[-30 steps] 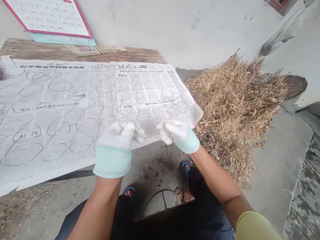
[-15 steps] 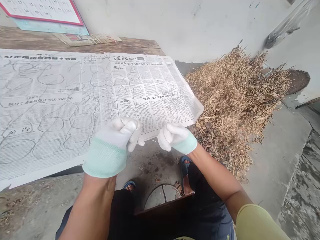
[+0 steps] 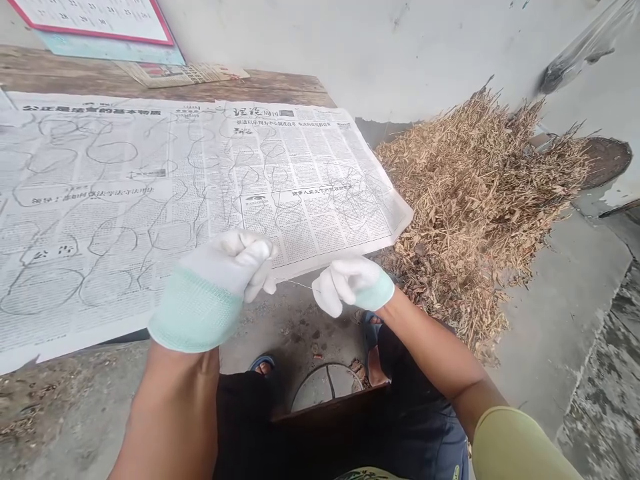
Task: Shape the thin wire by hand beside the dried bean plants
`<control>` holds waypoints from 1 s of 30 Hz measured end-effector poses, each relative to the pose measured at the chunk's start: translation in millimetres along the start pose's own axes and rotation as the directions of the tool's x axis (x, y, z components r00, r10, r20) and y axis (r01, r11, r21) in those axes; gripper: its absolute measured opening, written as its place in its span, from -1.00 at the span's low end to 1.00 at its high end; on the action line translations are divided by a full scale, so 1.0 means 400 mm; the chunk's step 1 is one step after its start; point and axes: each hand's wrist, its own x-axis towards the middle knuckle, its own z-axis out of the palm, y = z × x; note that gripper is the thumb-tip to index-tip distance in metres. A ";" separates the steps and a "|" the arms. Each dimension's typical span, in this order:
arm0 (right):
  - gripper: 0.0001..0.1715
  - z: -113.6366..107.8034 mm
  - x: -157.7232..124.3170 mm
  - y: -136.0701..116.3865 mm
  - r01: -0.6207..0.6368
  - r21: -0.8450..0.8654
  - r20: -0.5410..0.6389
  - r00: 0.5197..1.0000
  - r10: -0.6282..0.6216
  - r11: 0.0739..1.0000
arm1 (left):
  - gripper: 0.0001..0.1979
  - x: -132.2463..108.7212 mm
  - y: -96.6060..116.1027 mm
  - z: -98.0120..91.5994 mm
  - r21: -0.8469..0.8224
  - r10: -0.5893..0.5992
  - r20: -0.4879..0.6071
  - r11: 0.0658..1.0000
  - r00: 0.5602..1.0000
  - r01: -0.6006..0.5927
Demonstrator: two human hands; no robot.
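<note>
A thin pale strand [image 3: 299, 285] stretches between my two white-gloved hands, just off the front edge of the newspaper [image 3: 320, 230]. My left hand [image 3: 246, 261] is closed in a pinch on one end of it, above the newspaper's front edge. To the right, my right hand [image 3: 345, 283] has its fingers bent together around the other part of the strand. Thin dark looped strands [image 3: 353, 200] lie spread over the newspaper, with a denser tangle near its right end.
The newspaper covers a wooden table [image 3: 285, 83]. A calendar [image 3: 100, 20] stands at the back left. Dry stalks [image 3: 460, 200] are heaped right of the table, near a round brown container [image 3: 607, 163]. A round lid [image 3: 325, 387] lies on the floor between my feet.
My hands have moved slightly apart, the left one shifting left, with the strand still between them. The view has shifted a little, so the table and stalks appear farther right.
</note>
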 end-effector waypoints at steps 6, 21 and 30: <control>-0.27 -0.010 -0.003 0.012 -0.002 0.033 -0.060 0.998 0.004 0.999 | -0.56 0.009 -0.003 0.009 -0.097 0.022 0.111 0.995 0.994 -0.011; -0.27 -0.036 -0.004 -0.008 -0.011 0.118 -0.051 0.999 0.017 0.993 | -0.63 -0.012 -0.045 0.101 -0.359 0.045 0.203 0.933 0.978 0.032; -0.42 0.032 -0.013 -0.063 -0.104 -0.263 -0.391 0.920 -0.007 0.959 | -0.61 -0.010 -0.034 0.139 -0.514 -0.061 -0.023 0.857 0.998 0.040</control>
